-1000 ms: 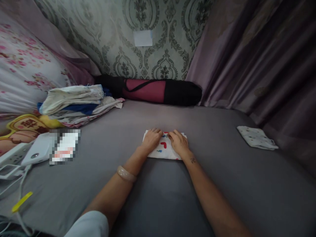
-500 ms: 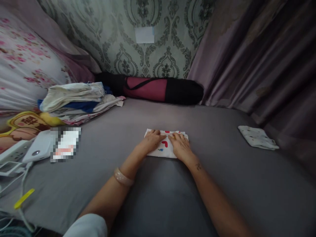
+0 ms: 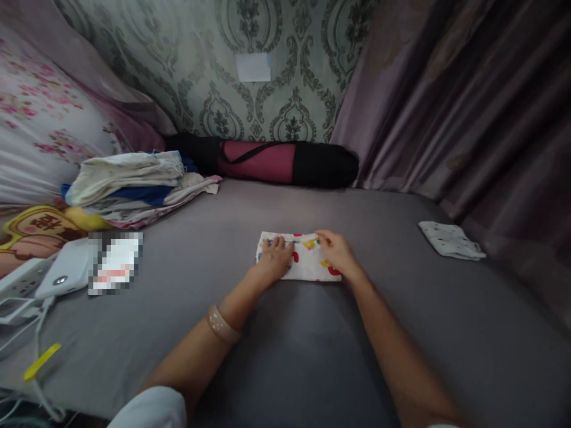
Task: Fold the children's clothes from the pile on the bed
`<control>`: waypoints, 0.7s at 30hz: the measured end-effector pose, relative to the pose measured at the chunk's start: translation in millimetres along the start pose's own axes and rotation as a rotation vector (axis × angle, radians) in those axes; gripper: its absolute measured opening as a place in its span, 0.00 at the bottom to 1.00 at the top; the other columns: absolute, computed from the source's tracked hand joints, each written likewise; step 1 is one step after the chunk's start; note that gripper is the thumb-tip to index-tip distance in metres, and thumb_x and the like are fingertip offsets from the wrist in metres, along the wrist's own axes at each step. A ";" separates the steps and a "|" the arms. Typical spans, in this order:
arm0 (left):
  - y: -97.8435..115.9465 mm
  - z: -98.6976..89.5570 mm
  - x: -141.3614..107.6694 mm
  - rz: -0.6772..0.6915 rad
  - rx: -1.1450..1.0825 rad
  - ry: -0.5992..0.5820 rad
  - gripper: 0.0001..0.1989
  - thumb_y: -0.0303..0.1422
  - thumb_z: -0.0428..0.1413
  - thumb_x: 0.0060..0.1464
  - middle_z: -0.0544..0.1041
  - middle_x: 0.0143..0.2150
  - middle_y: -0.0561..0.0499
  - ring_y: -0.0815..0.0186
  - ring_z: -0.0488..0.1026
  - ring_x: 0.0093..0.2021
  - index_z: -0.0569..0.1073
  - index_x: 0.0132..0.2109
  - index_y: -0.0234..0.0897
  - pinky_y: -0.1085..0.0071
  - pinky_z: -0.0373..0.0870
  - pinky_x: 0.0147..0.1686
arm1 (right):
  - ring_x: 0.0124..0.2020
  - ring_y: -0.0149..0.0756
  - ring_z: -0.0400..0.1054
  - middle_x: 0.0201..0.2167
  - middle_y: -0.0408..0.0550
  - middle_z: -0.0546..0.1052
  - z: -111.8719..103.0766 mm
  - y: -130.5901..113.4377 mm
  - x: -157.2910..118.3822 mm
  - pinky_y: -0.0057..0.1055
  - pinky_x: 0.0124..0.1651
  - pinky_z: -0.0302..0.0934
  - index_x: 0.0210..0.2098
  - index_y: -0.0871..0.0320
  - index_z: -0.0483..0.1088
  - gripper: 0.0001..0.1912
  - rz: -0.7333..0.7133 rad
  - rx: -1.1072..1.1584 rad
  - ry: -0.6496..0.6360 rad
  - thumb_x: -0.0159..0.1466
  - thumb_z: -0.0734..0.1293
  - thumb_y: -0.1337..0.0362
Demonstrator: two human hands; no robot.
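A white cloth with red, yellow and blue prints lies folded in a flat rectangle on the grey sheet. My left hand rests on its left part, palm down with the fingers spread. At the cloth's upper right edge, my right hand has its thumb and fingers pinched on the fabric. A second folded cloth, white with small dark marks, lies apart on the right.
Far left are a pile of folded cloths, a white box-like device, a power strip and a yellow strip. A black and dark red bag lies along the wall.
My right hand has moved from lying flat on the cloth to its right edge and closed there. More of the printed surface shows. The view has shifted slightly.
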State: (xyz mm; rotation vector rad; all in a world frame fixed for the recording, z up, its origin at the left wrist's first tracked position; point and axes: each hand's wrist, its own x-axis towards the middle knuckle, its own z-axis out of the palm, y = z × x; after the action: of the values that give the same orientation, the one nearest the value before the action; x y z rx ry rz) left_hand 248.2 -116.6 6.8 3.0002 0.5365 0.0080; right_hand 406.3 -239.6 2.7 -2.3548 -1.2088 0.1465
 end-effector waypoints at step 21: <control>-66.8 16.3 1.5 -0.479 -0.562 0.253 0.12 0.35 0.51 0.59 0.80 0.36 0.46 0.59 0.76 0.40 0.78 0.41 0.39 0.64 0.69 0.42 | 0.41 0.35 0.73 0.43 0.52 0.79 6.2 35.2 18.2 0.27 0.44 0.64 0.47 0.59 0.74 0.16 0.083 0.096 -0.019 0.68 0.58 0.66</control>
State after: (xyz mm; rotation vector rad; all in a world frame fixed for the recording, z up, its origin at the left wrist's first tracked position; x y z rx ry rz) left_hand 226.9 -55.1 -15.7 2.2795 1.0586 0.4288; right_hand 441.2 -240.2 -16.9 -2.3259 -1.0882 0.2493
